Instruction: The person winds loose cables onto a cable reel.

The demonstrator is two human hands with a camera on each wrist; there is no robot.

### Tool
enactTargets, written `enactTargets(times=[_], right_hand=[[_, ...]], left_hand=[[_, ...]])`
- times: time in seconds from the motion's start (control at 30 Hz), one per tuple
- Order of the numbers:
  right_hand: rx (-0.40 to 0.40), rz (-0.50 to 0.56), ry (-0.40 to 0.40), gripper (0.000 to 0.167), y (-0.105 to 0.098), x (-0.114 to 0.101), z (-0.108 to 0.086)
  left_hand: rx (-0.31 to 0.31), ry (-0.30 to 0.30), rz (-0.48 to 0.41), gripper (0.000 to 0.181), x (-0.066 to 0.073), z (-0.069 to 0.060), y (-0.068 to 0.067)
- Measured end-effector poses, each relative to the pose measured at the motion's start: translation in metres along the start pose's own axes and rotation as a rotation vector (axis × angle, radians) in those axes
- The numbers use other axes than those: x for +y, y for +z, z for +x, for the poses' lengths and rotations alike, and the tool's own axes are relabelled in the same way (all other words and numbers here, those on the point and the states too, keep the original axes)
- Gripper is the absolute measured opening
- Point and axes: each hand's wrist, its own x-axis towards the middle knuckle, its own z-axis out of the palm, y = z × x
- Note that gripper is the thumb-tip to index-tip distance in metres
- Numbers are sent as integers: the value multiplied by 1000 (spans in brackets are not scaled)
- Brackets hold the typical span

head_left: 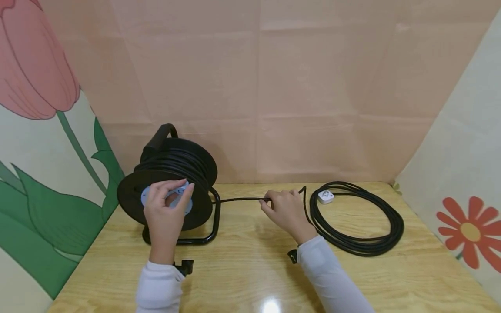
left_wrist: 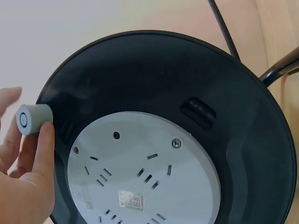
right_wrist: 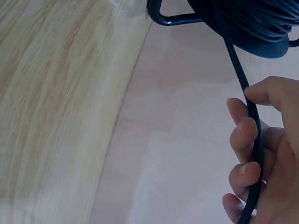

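A: Which part is cut off?
B: The lower edge of the reel (left_wrist: pixel 159 102), left wrist view.
A: Hands?
B: Left hand (head_left: pixel 165 217) pinches grey knob (left_wrist: pixel 39 116); right hand (head_left: pixel 288 211) grips cable (head_left: pixel 240 199). Black reel stands on counter (head_left: pixel 242 269).

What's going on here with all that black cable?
A person is working at a cable reel standing on a wooden table. The left hand holds a small grey knob on the reel's face, while the right hand grips the cable beside it. Some cable is wound on the reel; more lies in a loose coil to the right, with a white plug at its inner edge.
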Motion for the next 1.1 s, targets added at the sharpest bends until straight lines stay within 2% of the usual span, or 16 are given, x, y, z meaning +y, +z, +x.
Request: enactTargets(times=[0.07, 0.33, 0.47, 0.63, 0.73, 0.83, 1.1], right_hand=[[1, -5, 0, 25, 0, 1, 0], [-53, 4, -49, 23, 3, -1, 0], [-67, 8, -48, 24, 3, -2, 0], [-44, 16, -17, 24, 4, 1, 0], [-32, 9, -2, 26, 4, 3, 1], [-33, 11, -10, 27, 5, 5, 1], [-35, 10, -14, 25, 9, 10, -2]], left_hand=[[-22, -1, 9, 16, -4, -1, 2], [-96, -30, 43, 14, -37, -4, 7], [-110, -25, 75, 18, -40, -5, 7], [-102, -41, 117, 19, -41, -7, 7], [-111, -75, 145, 21, -41, -6, 7], [-149, -130, 177, 27, -41, -6, 6], [-311, -289, 282, 36, -37, -6, 2]])
